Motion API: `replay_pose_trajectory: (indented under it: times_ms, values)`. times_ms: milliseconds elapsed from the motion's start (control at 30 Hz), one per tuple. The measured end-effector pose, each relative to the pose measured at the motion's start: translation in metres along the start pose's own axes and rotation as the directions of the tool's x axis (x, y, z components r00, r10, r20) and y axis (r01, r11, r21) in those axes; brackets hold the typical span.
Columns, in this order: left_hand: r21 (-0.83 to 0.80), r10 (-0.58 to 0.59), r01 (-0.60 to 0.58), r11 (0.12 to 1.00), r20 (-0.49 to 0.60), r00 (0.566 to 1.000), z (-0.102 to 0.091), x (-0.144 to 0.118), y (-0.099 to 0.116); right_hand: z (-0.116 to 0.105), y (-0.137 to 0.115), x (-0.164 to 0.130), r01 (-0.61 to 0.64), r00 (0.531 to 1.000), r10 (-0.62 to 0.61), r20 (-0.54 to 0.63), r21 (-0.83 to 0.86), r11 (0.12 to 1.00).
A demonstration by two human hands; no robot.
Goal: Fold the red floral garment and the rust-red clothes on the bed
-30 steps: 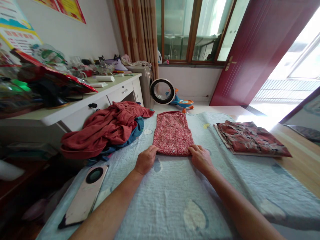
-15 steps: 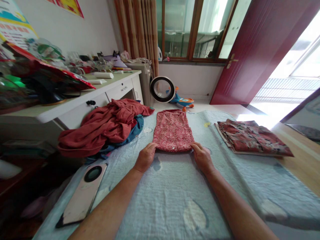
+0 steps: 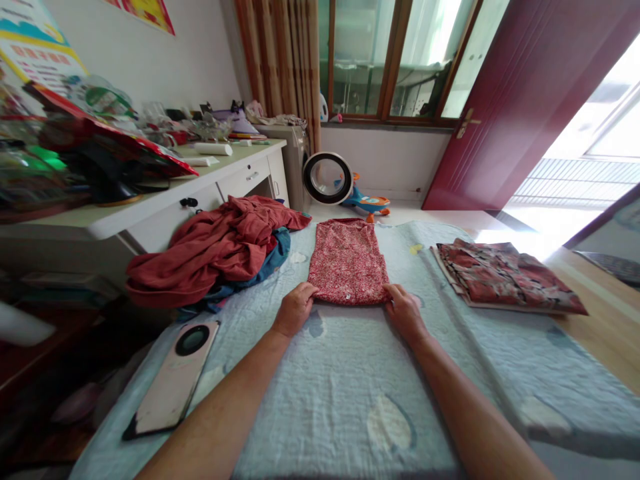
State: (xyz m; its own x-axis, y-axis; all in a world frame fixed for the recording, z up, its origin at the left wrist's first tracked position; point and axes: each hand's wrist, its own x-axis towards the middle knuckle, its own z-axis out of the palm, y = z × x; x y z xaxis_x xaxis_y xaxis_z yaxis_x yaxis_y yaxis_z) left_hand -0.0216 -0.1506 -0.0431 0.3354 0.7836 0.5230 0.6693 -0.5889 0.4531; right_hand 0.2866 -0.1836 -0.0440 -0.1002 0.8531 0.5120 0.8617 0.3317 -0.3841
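**Red floral garment half folded, both hands at its near edge**

I have the left hand [image 3: 294,309] and the right hand [image 3: 405,311] on the two near corners of the red floral garment [image 3: 349,261]. Fingers on each side curl over the hem and pinch the cloth, which lies flat as a narrow strip in the middle of the pale blue blanket [image 3: 350,393].

As I judge it, the sides are already folded in, since the piece is a tidy long rectangle; the lengthwise fold is not yet made. One folded patterned garment [image 3: 505,277] sits finished to the right, well apart. To the left a heap of red and blue clothes [image 3: 220,250] waits unfolded, so most of the work looks left. A phone [image 3: 173,377] lies near my left forearm.
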Motion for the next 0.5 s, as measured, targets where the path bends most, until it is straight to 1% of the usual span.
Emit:
replay_pose_trajectory:
  times_ms: [333, 500]
  values:
    - [-0.037, 0.000, -0.001, 0.999, -0.020, 1.000, 0.0003, 0.0001, -0.0028, -0.0035, 0.0047, 0.0019, 0.024, 0.999, -0.024, -0.023, 0.018, 1.000]
    - [-0.027, -0.001, 0.001, 1.000, -0.011, 1.000, 0.0007, -0.0003, -0.0036, -0.0048, 0.0023, 0.0018, 0.011, 1.000, -0.011, 0.004, -0.017, 1.000]
